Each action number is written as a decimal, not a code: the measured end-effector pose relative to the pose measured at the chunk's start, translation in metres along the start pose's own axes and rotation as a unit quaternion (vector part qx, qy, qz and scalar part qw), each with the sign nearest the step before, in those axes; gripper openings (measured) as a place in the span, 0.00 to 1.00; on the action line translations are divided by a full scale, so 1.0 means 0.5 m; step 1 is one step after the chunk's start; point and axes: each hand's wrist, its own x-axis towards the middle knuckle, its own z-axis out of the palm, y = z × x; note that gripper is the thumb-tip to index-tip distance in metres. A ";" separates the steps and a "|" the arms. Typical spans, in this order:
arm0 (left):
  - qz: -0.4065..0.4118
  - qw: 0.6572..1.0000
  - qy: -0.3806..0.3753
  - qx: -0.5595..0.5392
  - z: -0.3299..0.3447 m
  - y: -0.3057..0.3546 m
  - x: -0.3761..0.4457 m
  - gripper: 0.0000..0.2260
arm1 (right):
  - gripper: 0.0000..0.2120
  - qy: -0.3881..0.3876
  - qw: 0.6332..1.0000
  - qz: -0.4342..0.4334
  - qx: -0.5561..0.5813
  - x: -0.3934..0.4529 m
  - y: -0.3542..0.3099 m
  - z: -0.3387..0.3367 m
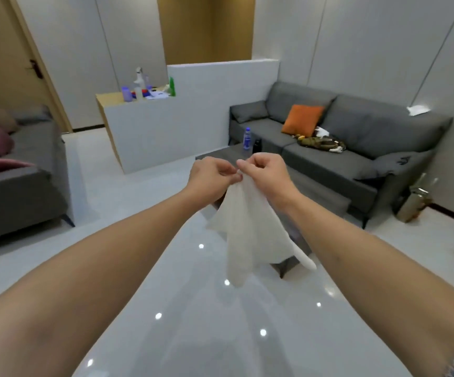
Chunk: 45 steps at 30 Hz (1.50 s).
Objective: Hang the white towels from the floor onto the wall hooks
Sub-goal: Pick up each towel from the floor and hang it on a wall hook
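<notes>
The left hand (211,176) and the right hand (264,174) met at chest height, both pinching the top edge of one white towel (243,235), likely seeking a corner to hook. It hung limp above the glossy floor (166,308); no wall hooks showed.

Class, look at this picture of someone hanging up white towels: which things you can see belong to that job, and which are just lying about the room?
Part of the job:
white towel, pinched at its top
left hand
right hand

Just lying about:
orange cushion on the grey sofa
water bottle
spray bottle on the counter
No wall hooks show in this view.
</notes>
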 end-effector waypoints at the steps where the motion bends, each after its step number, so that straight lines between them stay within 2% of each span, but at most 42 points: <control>1: 0.008 1.000 0.011 -0.006 0.042 0.042 0.011 0.05 | 0.19 0.017 1.000 -0.001 0.008 -0.009 0.016 -0.062; 3: 0.012 0.999 0.029 -0.025 0.129 0.124 0.033 0.07 | 0.20 0.052 0.998 0.013 0.028 -0.027 0.054 -0.194; 5: 0.006 0.999 0.000 -0.052 0.222 0.205 0.050 0.05 | 0.19 0.084 0.995 0.036 0.037 -0.053 0.099 -0.329; 7: 0.030 0.992 -0.115 -0.051 0.324 0.282 0.059 0.01 | 0.20 0.103 0.994 0.045 0.018 -0.083 0.144 -0.452; 9: 0.071 0.964 -0.250 -0.051 0.437 0.363 0.050 0.10 | 0.19 0.113 0.992 0.052 -0.010 -0.114 0.182 -0.561; 11: 0.094 0.943 -0.312 -0.071 0.547 0.433 0.033 0.13 | 0.20 0.124 0.990 0.060 -0.035 -0.141 0.210 -0.656; 14: 0.099 0.941 -0.311 -0.086 0.679 0.503 0.021 0.05 | 0.18 0.132 0.986 0.092 -0.050 -0.180 0.249 -0.778; 17: 0.109 0.941 -0.304 -0.104 0.768 0.554 0.036 0.03 | 0.17 0.145 0.979 0.139 -0.048 -0.211 0.287 -0.884; 20: 0.142 0.954 -0.235 -0.119 0.827 0.594 0.080 0.05 | 0.17 0.122 0.970 0.196 -0.074 -0.233 0.325 -0.964; 23: 0.157 0.967 -0.156 -0.126 0.875 0.628 0.146 0.05 | 0.14 0.098 0.955 0.264 -0.090 -0.240 0.369 -1.024; 27: 0.097 0.978 -0.090 -0.161 0.929 0.651 0.264 0.05 | 0.10 0.062 0.930 0.318 -0.172 -0.189 0.421 -1.094; 28: 0.091 0.979 -0.108 -0.145 0.941 0.654 0.301 0.07 | 0.09 0.075 0.926 0.323 -0.179 -0.166 0.429 -1.109; 30: 0.163 0.960 -0.225 -0.045 0.965 0.665 0.364 0.14 | 0.08 0.120 0.928 0.314 -0.161 -0.104 0.439 -1.128; 32: 0.250 0.893 -0.375 0.018 1.002 0.684 0.396 0.25 | 0.10 0.166 0.938 0.284 -0.113 -0.021 0.442 -1.129; 33: 0.278 0.865 -0.416 0.030 1.022 0.692 0.408 0.28 | 0.10 0.188 0.941 0.269 -0.084 0.024 0.442 -1.126; 35: 0.307 0.861 -0.404 0.040 1.057 0.699 0.455 0.26 | 0.13 0.223 0.944 0.236 -0.053 0.109 0.442 -1.129; 37: 0.296 0.877 -0.376 0.039 1.068 0.691 0.528 0.16 | 0.14 0.213 0.945 0.233 -0.090 0.168 0.452 -1.148; 39: 0.281 0.896 -0.344 0.023 1.072 0.670 0.618 0.09 | 0.14 0.155 0.935 0.281 -0.154 0.206 0.480 -1.180; 42: 0.163 0.927 -0.314 -0.123 1.067 0.632 0.732 0.07 | 0.10 0.051 0.897 0.372 -0.234 0.268 0.547 -1.206; 43: 0.126 0.923 -0.317 -0.180 1.068 0.622 0.761 0.08 | 0.12 0.036 0.892 0.384 -0.236 0.295 0.571 -1.207; 45: 0.095 0.904 -0.330 -0.254 1.074 0.615 0.810 0.09 | 0.28 0.028 0.896 0.398 -0.195 0.354 0.615 -1.198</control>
